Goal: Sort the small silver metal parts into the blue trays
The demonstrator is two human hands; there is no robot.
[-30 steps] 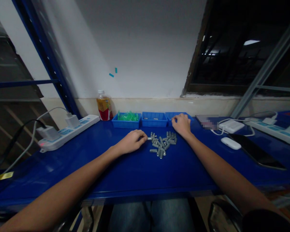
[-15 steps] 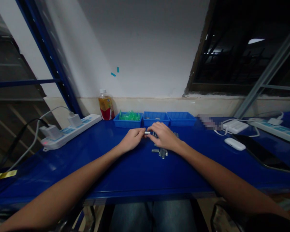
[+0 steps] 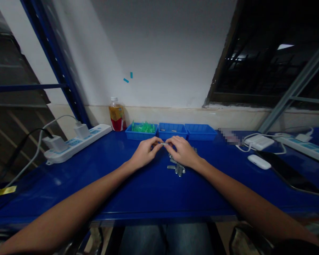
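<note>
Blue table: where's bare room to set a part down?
Free: between left forearm and right forearm, from the metal pieces to the front edge; left forearm to left-side power strip; right forearm to the black phone.
Crowded: metal pieces by the right hand, blue trays behind it and the left hand; far right, with phone, white case and white box.

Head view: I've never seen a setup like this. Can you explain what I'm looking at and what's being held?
There is no machine here: a person works bare-handed, seen by a camera worn on the head, looking forward and down. The left hand and right hand meet, fingertips pinching a small piece, too small to identify. Metal pieces lie on the blue table, partly hidden by the right hand. Behind stand three blue bins; the left one holds green pieces. A bottle stands left of them; a phone lies at the right.
</note>
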